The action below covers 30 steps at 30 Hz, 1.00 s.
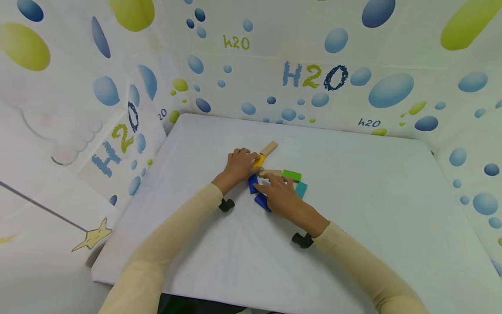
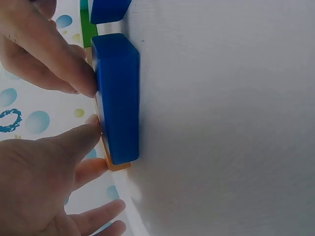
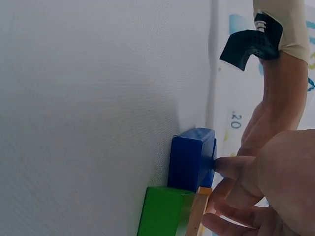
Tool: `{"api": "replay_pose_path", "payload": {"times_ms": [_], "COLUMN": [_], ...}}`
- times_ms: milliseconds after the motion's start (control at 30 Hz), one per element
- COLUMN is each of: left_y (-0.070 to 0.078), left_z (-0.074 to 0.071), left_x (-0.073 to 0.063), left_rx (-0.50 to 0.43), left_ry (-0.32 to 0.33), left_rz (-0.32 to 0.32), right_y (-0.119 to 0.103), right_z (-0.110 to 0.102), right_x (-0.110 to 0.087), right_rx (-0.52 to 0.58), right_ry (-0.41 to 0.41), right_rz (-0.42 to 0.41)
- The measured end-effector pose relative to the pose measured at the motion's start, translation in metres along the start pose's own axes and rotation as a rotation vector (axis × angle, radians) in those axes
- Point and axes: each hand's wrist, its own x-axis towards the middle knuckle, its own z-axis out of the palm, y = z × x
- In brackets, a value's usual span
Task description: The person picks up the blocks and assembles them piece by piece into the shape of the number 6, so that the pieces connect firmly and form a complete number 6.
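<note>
Small wooden blocks lie in a joined outline on the white table. My left hand (image 1: pixel 240 168) pinches the yellow block (image 1: pixel 259 160) between thumb and index finger, its other fingers spread. A blue block (image 1: pixel 252 185) lies just below, and my right hand (image 1: pixel 283 196) touches it with the thumb. The right fingers rest by a plain wooden block (image 1: pixel 272 172). In the left wrist view, the blue block (image 2: pixel 118 103) hides most of the yellow one. A second blue block (image 1: pixel 262 202) sits partly behind the right hand. The green block (image 3: pixel 165 211) appears close in the right wrist view.
Another plain wooden block (image 1: pixel 269 148) extends from the yellow one's far end. The green block is followed by a teal block (image 1: pixel 301 189), partly covered by the right hand. A bubble-patterned curtain (image 1: pixel 266 65) hangs behind the table (image 1: pixel 372 196).
</note>
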Motion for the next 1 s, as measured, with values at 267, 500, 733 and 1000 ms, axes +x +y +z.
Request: {"api": "replay_pose_path", "payload": {"times_ms": [267, 500, 733, 1000], "left_y": [-0.001, 0.000, 0.001, 0.000], "left_z": [0.000, -0.001, -0.002, -0.003], "left_x": [-0.001, -0.002, -0.001, -0.002], "left_rx": [-0.004, -0.024, -0.019, -0.031], "left_ry": [0.020, 0.007, -0.004, -0.003], "left_rz": [0.009, 0.016, 0.011, 0.003], "right_y": [0.001, 0.004, 0.005, 0.002], "right_z": [0.003, 0.003, 0.002, 0.000], "right_x": [0.004, 0.015, 0.020, 0.023], "right_rx": [0.062, 0.056, 0.063, 0.044], "right_ry": [0.076, 0.110, 0.098, 0.086], "right_rz": [-0.006, -0.004, 0.006, 0.029]}}
